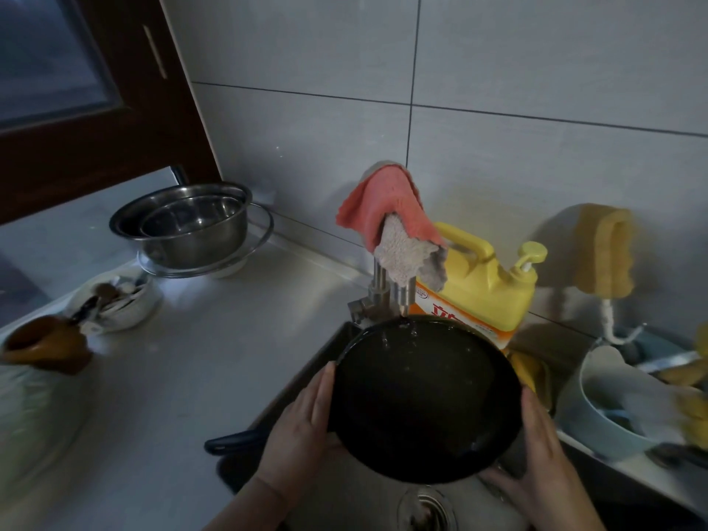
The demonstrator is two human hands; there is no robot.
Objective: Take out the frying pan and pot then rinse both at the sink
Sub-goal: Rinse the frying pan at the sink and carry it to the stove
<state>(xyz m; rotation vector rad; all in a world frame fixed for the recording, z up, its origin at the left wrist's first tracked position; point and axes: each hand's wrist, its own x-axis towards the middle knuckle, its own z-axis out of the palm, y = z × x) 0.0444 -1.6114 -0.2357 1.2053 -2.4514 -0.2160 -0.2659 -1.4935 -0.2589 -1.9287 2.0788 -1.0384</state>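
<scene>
The black frying pan (421,404) is held tilted over the sink (306,381), its inside facing me. Water from the faucet (387,297) strikes its far rim. The pan's dark handle (233,442) points left over the counter edge. My left hand (302,427) presses flat against the left rim, fingers straight. My right hand (544,457) holds the right rim, its thumb hooked under the lower edge. The steel pot (191,228) stands on the counter at the back left, with a steel bowl inside it.
A pink and grey cloth (390,220) hangs over the faucet. A yellow detergent jug (479,289) stands behind the sink, and a dish rack with bowls (620,408) is to the right. A white bowl (115,304) and a brown jar (46,343) sit on the left counter.
</scene>
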